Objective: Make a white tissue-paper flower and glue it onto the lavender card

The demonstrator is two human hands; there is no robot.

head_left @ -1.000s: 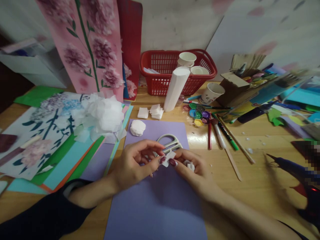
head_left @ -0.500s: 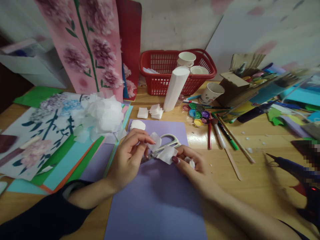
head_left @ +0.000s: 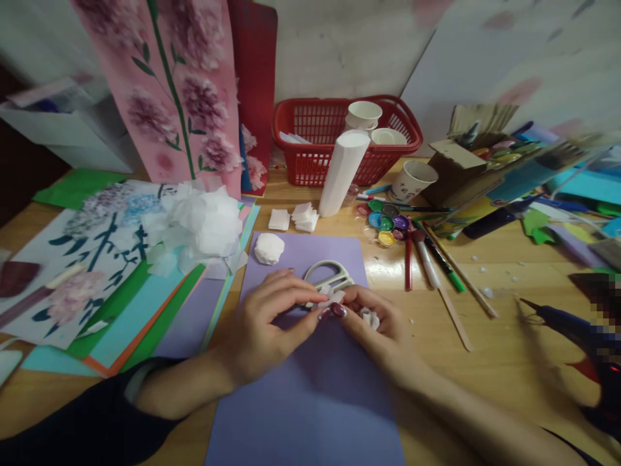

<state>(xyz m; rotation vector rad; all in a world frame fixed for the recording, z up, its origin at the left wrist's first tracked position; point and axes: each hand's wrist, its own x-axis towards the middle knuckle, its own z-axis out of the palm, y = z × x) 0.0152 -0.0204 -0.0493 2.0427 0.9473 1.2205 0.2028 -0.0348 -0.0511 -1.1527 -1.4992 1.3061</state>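
Observation:
Between the fingertips of both hands is a small piece of white tissue paper (head_left: 332, 298), partly folded and bunched. My left hand (head_left: 272, 320) pinches its left side with thumb and fingers. My right hand (head_left: 371, 323) grips the other side with thumb and forefinger, and its curled fingers also hold a crumpled white paper bit (head_left: 370, 318). Just behind the fingertips lie scissors (head_left: 334, 275) with pale handles; their blades are hidden by my left hand. A round white wad (head_left: 269, 248) rests on the purple sheet (head_left: 310, 401) under my hands.
Small stacks of white squares (head_left: 305, 217) lie near an upright white paper roll (head_left: 344, 173). Behind stands a red basket (head_left: 310, 158) with paper cups. Tissue sheets (head_left: 208, 223) are heaped left. Paints (head_left: 387, 223), brushes and pens lie right, with a glue gun (head_left: 572, 330) farther right.
My left hand has moved right to meet my right hand. The tissue pieces that were apart are now together and bunched between the fingertips. The round wad is now fully in view.

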